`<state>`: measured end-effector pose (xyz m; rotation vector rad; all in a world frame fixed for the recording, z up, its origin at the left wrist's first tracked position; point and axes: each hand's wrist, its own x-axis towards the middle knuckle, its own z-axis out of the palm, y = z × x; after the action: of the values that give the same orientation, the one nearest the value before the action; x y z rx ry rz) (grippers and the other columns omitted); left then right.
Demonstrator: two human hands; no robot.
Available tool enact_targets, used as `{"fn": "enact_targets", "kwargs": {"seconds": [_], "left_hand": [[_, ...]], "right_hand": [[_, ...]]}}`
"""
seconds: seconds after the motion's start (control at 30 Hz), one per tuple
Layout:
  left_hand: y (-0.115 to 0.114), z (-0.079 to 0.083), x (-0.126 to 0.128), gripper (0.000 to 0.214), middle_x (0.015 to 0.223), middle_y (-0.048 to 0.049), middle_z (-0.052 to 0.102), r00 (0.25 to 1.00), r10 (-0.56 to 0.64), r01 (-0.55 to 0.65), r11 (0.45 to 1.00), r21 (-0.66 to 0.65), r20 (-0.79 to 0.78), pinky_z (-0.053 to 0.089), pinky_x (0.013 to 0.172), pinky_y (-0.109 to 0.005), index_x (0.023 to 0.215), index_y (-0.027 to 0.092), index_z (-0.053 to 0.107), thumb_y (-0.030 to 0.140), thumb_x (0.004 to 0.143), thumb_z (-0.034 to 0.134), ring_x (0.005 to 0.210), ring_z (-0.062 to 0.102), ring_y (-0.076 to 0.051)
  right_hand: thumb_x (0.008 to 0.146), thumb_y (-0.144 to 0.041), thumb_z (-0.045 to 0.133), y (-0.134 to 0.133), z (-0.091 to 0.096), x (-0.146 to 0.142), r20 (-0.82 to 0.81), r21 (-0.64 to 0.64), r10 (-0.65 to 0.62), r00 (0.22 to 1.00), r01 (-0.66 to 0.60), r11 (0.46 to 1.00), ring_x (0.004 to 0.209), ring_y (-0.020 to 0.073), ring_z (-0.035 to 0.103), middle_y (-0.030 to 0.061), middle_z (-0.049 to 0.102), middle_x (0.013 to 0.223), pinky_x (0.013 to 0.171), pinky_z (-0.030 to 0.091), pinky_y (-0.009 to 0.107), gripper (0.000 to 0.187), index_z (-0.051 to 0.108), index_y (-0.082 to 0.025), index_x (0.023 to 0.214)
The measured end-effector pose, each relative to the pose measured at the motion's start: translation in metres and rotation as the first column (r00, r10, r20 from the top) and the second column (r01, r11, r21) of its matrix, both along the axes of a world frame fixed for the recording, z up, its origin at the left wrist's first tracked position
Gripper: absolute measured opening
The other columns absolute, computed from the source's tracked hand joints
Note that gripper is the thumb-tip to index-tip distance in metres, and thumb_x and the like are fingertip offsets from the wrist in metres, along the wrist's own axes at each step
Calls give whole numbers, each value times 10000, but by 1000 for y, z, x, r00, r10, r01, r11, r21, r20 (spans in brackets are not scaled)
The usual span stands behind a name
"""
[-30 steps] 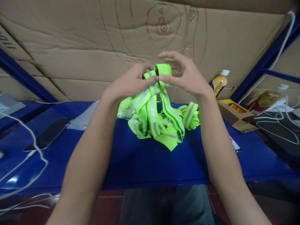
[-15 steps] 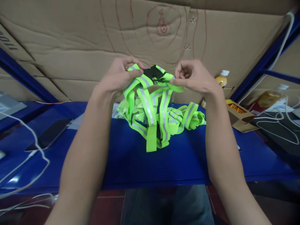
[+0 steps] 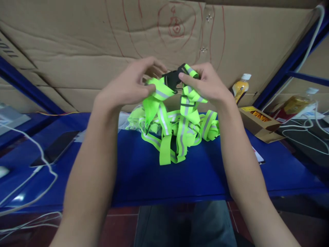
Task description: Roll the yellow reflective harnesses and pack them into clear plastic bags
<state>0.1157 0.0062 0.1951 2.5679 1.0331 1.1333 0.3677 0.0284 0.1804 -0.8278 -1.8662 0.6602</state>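
A reflective harness of neon-yellow webbing with silver stripes [image 3: 183, 132] hangs from the raised middle of the view onto the blue shelf. Its black side-release buckle [image 3: 171, 79] is joined and held up between my hands. My right hand [image 3: 205, 80] pinches the buckle's right end and the strap there, thumb in front. Around the strap left of the buckle, my left hand [image 3: 135, 80] has its fingers apart; the thumb touches the webbing and the fingertips reach near the buckle's top. A black strap slider [image 3: 187, 103] hangs below my right hand. More neon webbing [image 3: 210, 127] lies bundled behind.
Cardboard [image 3: 77, 75] stands behind the blue shelf [image 3: 169, 185]. To the right are an orange drink bottle [image 3: 241, 88], an open small carton [image 3: 259, 123] and a tilted bottle [image 3: 293, 106] among white cables. A phone [image 3: 58, 147] and a white cable [image 3: 42, 157] lie left.
The buckle has moved slightly right. My right thumb has shifted from the strap onto the buckle's end. My left hand has loosened its pinch beside the buckle, and its fingers have spread.
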Motion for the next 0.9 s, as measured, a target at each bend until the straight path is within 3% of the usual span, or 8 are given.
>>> {"fn": "enact_targets", "kwargs": {"seconds": [0.1,0.2,0.37,0.5,0.63,0.8,0.9], "left_hand": [[-8,1,14,493,1435,-96,746,994,88,-81,991,104,-62,478,1208,-581,1347,267,730,335,858,726,1361,660,-372],[-15,3,24,463,1398,-63,765,994,91,-86,993,77,-65,492,1204,-555,1305,342,743,423,854,806,1378,660,-379],[-16,2,28,541,1414,-50,764,995,89,-87,994,69,-35,481,1232,-570,1361,342,711,438,843,839,1429,622,-383],[-14,-1,33,471,1428,-77,757,994,111,-112,992,53,5,480,1234,-575,1316,325,730,444,869,820,1462,609,-405],[-12,-4,33,428,1398,-96,774,990,138,-139,988,68,20,503,1208,-565,1264,313,749,489,881,823,1409,655,-410],[-8,-5,28,369,1267,-54,825,990,139,-139,987,81,6,580,1093,-530,1218,330,760,494,889,791,1286,725,-368],[-8,-5,31,325,1171,-74,829,979,201,-197,971,138,-17,592,1028,-525,1166,297,765,462,886,778,1209,748,-363]], "right_hand": [[883,-506,928,0,1,-6,-34,17,-71,997,71,997,819,215,689,11,663,708,689,567,305,510,542,-239,684],[889,-529,928,3,0,-8,-43,20,-70,997,70,997,805,203,662,3,601,692,697,570,299,566,493,-237,672],[957,-541,858,9,-3,-4,-52,32,-66,996,67,997,743,175,593,-4,554,701,652,517,291,523,537,-234,682],[950,-609,841,7,-3,-5,-41,47,-1,999,3,999,745,185,583,4,596,707,652,497,300,535,572,-235,677],[936,-667,828,2,-2,-6,-21,64,32,999,-31,997,772,196,600,11,650,737,691,513,312,533,621,-237,699],[951,-593,844,-4,1,-7,57,61,10,998,-14,998,801,202,603,14,648,744,732,531,317,469,651,-239,711],[989,-537,811,-3,1,-11,108,105,3,994,-14,994,805,199,584,12,621,743,755,541,318,448,632,-235,712]]}}
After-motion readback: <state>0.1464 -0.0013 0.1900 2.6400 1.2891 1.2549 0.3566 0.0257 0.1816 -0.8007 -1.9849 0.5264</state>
